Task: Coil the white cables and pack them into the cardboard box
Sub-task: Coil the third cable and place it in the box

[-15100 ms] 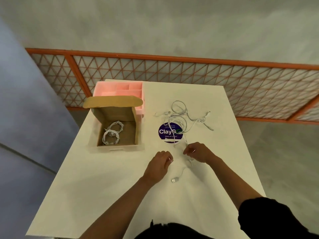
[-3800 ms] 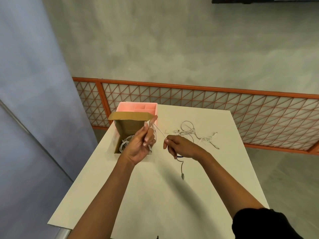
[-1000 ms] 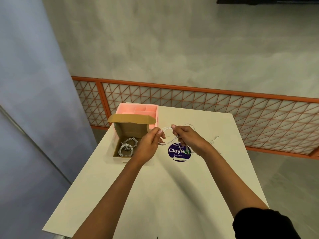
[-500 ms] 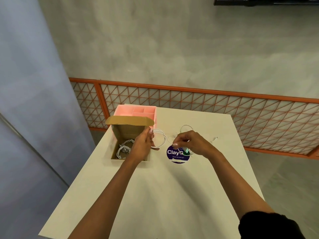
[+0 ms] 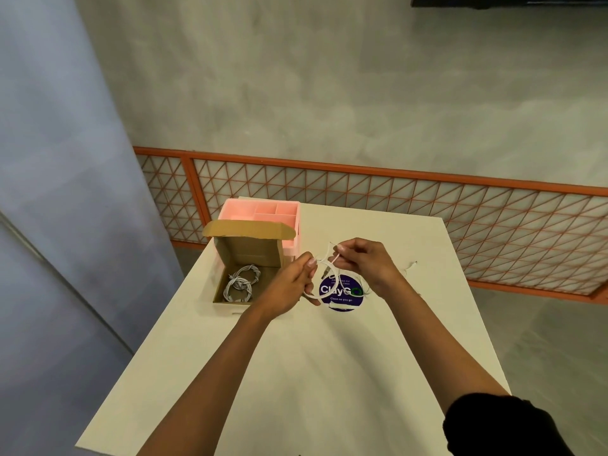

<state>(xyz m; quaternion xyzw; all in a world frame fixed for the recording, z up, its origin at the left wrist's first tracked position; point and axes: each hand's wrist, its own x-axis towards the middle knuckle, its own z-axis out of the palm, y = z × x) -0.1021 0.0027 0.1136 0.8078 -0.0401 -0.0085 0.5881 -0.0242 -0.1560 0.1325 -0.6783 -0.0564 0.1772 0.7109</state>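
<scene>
Left hand (image 5: 289, 287) grips coil (image 5: 312, 292); right hand (image 5: 363, 264) pinches its tail, probably plug-end: wrap snugly before box (image 5: 250, 255), centre-left.

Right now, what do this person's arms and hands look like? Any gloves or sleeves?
No gloves: the left hand and right hand are bare, with no rings or watch that I can see. Both forearms are bare too. A black sleeve covers the right upper arm; no sleeve shows on the left.

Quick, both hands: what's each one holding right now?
Left hand: grips the white cable coil.
Right hand: pinches the loose end of that cable.
</scene>
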